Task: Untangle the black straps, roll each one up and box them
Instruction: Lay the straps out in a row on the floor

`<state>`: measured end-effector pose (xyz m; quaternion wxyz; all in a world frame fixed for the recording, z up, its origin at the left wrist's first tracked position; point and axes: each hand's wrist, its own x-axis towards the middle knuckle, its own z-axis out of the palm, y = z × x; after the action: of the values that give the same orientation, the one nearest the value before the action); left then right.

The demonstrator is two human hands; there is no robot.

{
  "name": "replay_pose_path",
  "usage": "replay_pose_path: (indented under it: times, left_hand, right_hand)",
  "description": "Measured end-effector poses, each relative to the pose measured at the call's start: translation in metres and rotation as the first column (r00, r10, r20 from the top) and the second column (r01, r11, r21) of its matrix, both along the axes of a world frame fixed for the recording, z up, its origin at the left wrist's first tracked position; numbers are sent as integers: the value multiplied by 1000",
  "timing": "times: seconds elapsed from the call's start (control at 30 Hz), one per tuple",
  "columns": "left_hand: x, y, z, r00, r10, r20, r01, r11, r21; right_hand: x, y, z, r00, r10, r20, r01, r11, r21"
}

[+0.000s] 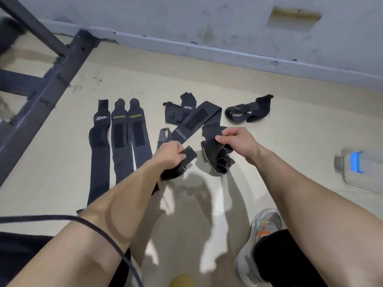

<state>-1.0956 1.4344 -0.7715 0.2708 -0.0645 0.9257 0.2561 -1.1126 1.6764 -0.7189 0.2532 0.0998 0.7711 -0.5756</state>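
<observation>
Floor [279, 129] pale, grey wall [207, 27] behind.

Left hand [170, 151]: fingers curled tight round folded end of a black strap [187, 155], held just above the ground.

Right hand [238, 141]: thumb and forefinger pinching a second strap [211, 134], remainder bunched and hanging below the grip. Hands near each other, not touching. Whether both held pieces belong to one strap: cannot tell.

Beyond the hands, a loose heap: long velcro strap [196, 119] lying diagonally across a shorter labelled piece [179, 111]. Striped elastic loop [164, 135] just beside the left hand.

Right of the heap, apart: looped strap [246, 111], twisted.

Left of the heap, flat and straight, side by side: XTEP strap [99, 146], then two XUEYING straps [120, 137], touching along their edges. None rolled.

Far right, well apart from all straps: translucent container [369, 172] with blue clip.

Far left: dark metal frame [41, 79]. Lower right: grey shoe [259, 241]. Black cable [83, 220] across left forearm.
</observation>
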Motion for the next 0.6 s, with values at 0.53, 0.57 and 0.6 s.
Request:
replay_pose_path:
  times: [0.53, 0.57, 0.6]
  left_hand:
    - [4, -15, 288, 896, 353, -270, -114, 770, 628]
    - [10, -16, 294, 893, 355, -275, -108, 765, 635]
    - [16, -18, 297, 891, 365, -271, -111, 752, 650]
  right_hand:
    - [23, 15, 245, 811, 36, -583, 13, 997, 80]
    - [28, 16, 248, 813, -9, -582, 28, 999, 25]
    - [32, 18, 247, 828, -59, -558, 49, 998, -32]
